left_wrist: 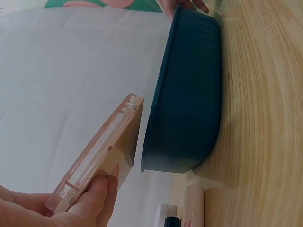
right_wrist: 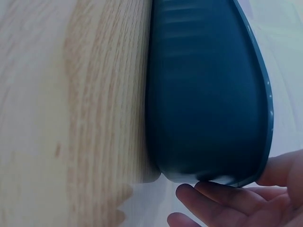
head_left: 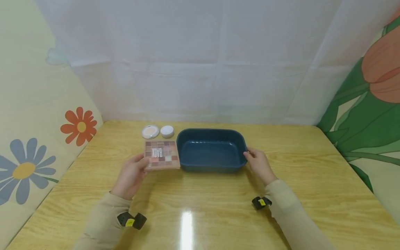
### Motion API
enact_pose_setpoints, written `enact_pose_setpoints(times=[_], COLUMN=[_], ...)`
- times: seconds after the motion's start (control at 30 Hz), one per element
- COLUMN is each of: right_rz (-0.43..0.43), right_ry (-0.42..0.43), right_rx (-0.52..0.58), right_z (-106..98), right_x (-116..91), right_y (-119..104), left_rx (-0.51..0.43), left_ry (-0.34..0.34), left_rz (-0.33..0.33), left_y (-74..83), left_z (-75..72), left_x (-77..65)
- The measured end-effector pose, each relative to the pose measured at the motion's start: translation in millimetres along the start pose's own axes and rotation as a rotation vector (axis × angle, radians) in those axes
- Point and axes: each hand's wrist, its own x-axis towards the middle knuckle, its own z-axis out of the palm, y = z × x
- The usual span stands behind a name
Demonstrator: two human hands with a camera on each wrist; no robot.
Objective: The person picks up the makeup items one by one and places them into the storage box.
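Observation:
My left hand (head_left: 130, 176) grips an eyeshadow palette (head_left: 161, 155) by its left edge, thumb on top. The palette has a clear lid lettered "BACK" over several pink and brown pans. It is held above the table, just left of a dark blue plastic bin (head_left: 212, 168). The left wrist view shows the palette (left_wrist: 102, 151) tilted, with a gap between it and the bin (left_wrist: 189, 90). At the bin's right end, my right hand (head_left: 257, 163) pinches the rim; in the right wrist view its thumb is at the rim and its fingers touch the outer wall. No contents show inside the bin.
Behind the palette lie a round compact (head_left: 150, 132) and a white round jar (head_left: 167, 131). A peach tube (left_wrist: 193, 205) and a dark blue cap (left_wrist: 172, 222) show low in the left wrist view. White cloth (head_left: 200, 69) hangs behind the wooden table (head_left: 212, 201).

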Motion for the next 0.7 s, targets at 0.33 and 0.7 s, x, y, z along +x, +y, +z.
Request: enact_pose_setpoints(times=[0.33, 0.7], right_rz=[0.01, 0.013], right_ry=[-0.001, -0.013], right_rx=[0.015, -0.007], right_z=[-0.1, -0.1], right_x=[1.6, 1.9], right_y=[2.3, 3.4], left_rx=[-0.002, -0.015], left_ry=[-0.014, -0.046], left_rz=[0.017, -0.021], left_y=[-5.0, -4.5], left_z=[5.5, 12.7], left_x=[6.5, 9.9])
